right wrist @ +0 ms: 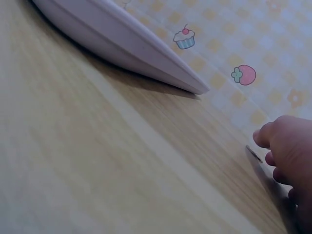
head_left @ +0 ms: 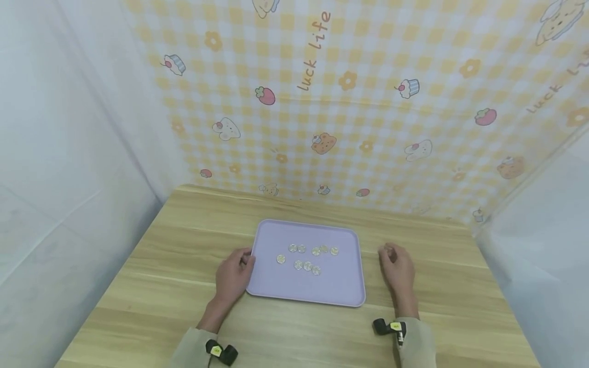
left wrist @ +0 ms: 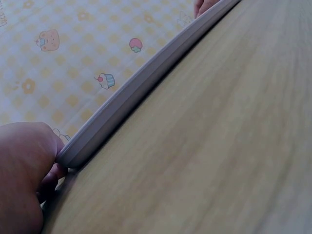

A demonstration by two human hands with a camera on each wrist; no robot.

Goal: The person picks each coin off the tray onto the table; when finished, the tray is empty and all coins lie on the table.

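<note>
A lilac tray [head_left: 276,283] lies on the wooden table with several shiny, silvery coins [head_left: 298,265] spread over its middle. My left hand [head_left: 233,272] grips the tray's left rim, thumb on the near side and fingers curled at the edge; the left wrist view shows the tray's end between thumb and fingers. To the right of the tray, my right hand [head_left: 398,266] is low over the table. Its fingertips pinch a coin [right wrist: 254,154], seen nearly edge-on in the right wrist view; the fingers hide part of it.
The wooden table [head_left: 152,291] runs back to a yellow checked cloth [head_left: 294,112] printed with cartoon figures. White sheets [head_left: 69,153] hang at the left and right sides. Bare wood separates the tray from my right hand.
</note>
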